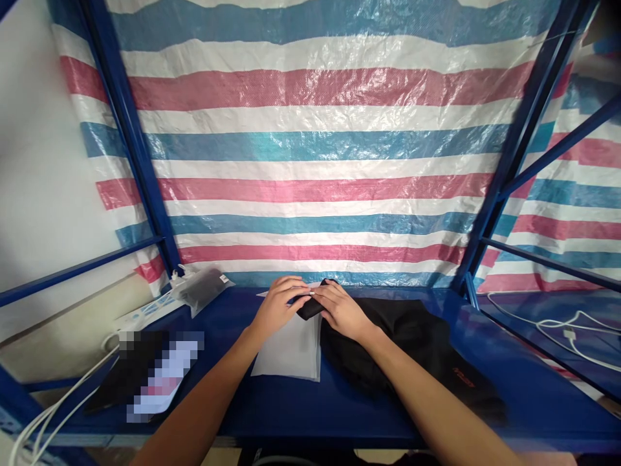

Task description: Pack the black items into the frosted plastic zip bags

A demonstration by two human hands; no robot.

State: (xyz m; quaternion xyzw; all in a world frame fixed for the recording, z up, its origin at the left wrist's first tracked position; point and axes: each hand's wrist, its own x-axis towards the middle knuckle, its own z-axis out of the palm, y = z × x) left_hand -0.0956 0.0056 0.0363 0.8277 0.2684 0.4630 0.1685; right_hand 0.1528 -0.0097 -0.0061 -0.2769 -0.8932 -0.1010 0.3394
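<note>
My left hand and my right hand meet over the middle of the blue tabletop, fingers bent and fingertips nearly touching. Both grip a small black object, dark and block-like, perhaps folded cloth or a case; the fingers cover much of it. A tiny white bit shows at the fingertips, too small to name. Beneath my left hand lies a stack of thin white sheets or a flat white bag. Under my right forearm spreads a black cloth garment with small red lettering.
On the left lie a blurred-out phone, a dark flat item, a white power strip and a clear plastic bag. White cables lie at right. Blue metal posts frame a striped tarp.
</note>
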